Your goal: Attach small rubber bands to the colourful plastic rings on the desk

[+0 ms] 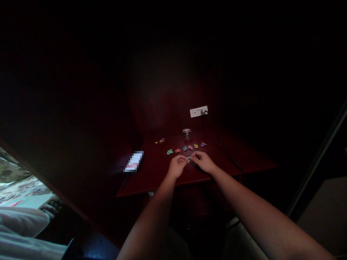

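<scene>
Both my hands meet over a dark red wooden table (162,177). My left hand (177,165) and my right hand (202,161) are closed, pinching a small green band (189,158) between them. Just beyond the hands lies a row of several small coloured bands (185,148), with a few more bands (160,141) farther left. A small glass jar (187,134) stands behind them near the wall.
A lit phone (133,162) lies at the table's left edge. A white wall socket (198,111) holds a plug whose black cable (225,148) runs down across the table's right side. Bedding (24,202) shows at lower left. The room is very dark.
</scene>
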A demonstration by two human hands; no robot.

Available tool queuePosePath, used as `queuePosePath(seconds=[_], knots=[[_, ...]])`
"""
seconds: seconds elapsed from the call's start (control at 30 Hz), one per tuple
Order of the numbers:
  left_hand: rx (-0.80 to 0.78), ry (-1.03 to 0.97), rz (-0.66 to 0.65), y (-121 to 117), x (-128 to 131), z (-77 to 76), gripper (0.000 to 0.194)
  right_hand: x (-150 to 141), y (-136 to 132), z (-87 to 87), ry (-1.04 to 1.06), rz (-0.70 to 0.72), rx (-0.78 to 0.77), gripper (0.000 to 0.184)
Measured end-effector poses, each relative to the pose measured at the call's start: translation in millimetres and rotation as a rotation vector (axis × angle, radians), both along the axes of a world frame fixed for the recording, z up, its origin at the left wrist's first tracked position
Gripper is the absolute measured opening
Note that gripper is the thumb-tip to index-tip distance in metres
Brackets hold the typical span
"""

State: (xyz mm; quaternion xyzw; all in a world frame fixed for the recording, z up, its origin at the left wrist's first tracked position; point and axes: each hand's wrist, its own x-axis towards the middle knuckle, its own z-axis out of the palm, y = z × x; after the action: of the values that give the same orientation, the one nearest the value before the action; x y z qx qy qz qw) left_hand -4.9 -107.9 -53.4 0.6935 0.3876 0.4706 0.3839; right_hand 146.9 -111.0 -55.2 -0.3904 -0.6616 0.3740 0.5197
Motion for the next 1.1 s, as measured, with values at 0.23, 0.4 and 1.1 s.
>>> queuePosePath(seconds=[0.23,0.4,1.1], knots=[[-0.006,0.004,-0.01,0.6,-0.5,-0.7,0.013,-0.3,-1.2,1.1,0.043,0.022,-0.02,0.016],[0.054,0.032,0.021,-1.4,2.0,2.1,0.017,0.8,-2.2,3.0,-0.06,-0.001,0.012,0.016],[0.085,0.007,0.028,0.2,2.1,2.8,0.018,0.4,0.2,-0.3,-0.093,0.007,-0.015,0.015]])
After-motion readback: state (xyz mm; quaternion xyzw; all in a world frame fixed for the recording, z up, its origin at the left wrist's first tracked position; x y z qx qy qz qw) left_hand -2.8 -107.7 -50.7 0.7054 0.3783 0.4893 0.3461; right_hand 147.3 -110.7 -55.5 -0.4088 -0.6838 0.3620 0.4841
